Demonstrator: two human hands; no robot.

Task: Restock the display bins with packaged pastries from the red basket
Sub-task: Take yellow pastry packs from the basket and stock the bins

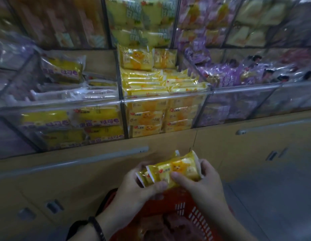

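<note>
Item: small stack of yellow plastic-wrapped pastry packets (pixel 170 169), cartoon print, white crimped ends.
Location: hovering above red slotted plastic basket (pixel 191 214).
Left hand (pixel 137 188): gripping stack's left end.
Right hand (pixel 200 181): gripping its right end.

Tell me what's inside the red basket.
The red basket holds dim purplish-brown packets, prints unreadable. The left hand and right hand, gripping yellow packets above it, hide the rest.

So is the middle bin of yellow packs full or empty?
Nearly full: the yellow packs reach the clear front rim of the middle bin, and two more stand propped at the back above them.
</note>
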